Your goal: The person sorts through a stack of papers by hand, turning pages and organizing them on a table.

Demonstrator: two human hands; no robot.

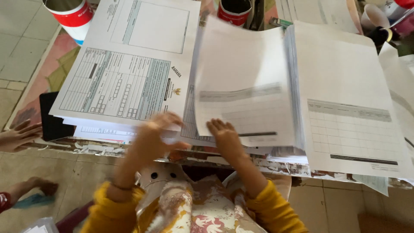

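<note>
Three stacks of printed white forms lie on a low table. My left hand (155,133) rests, blurred, at the near edge of the left stack (125,69), fingers curled on a sheet's corner. My right hand (224,133) holds the lower edge of a blurred loose sheet (243,82) over the middle stack. The right stack (345,95) lies untouched beside it. Both my sleeves are yellow.
A red-and-white can (71,15) and a second can (234,9) stand at the table's far side. A black tablet (51,121) lies under the left stack. Another person's hand (17,136) reaches in at the left edge. Tiled floor (56,172) lies below.
</note>
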